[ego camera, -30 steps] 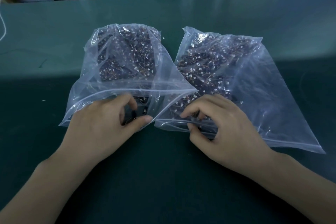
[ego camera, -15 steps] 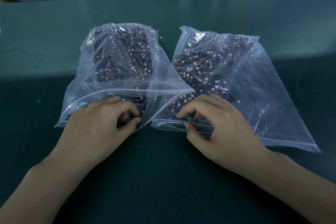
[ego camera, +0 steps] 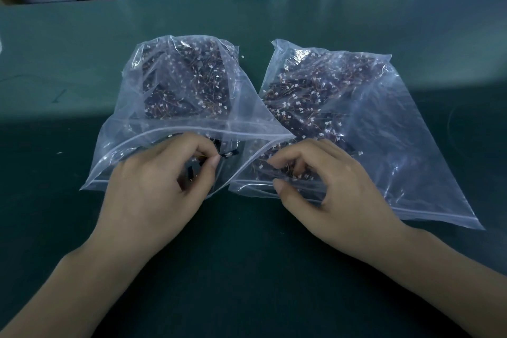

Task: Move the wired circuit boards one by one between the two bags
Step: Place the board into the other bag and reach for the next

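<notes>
Since a moment ago, the left hand (ego camera: 162, 189) has closed its thumb and forefinger into a pinch on a small dark circuit board (ego camera: 229, 153), which now pokes out just past the fingertips inside the mouth of the left bag (ego camera: 170, 129); the right hand (ego camera: 326, 186) has barely shifted. The right hand's fingers are curled at the mouth of the right bag (ego camera: 384, 129), thumb below and forefinger above; it seems to be picking at a board or holding the opening, and I cannot tell which. Both bags lie on the green mat (ego camera: 82, 63) with their open mouths toward the person and corners overlapping, probably to keep each transfer short. The pinched board sits just left of the right bag's opening, while the remaining boards stay heaped deeper in both bags.
</notes>
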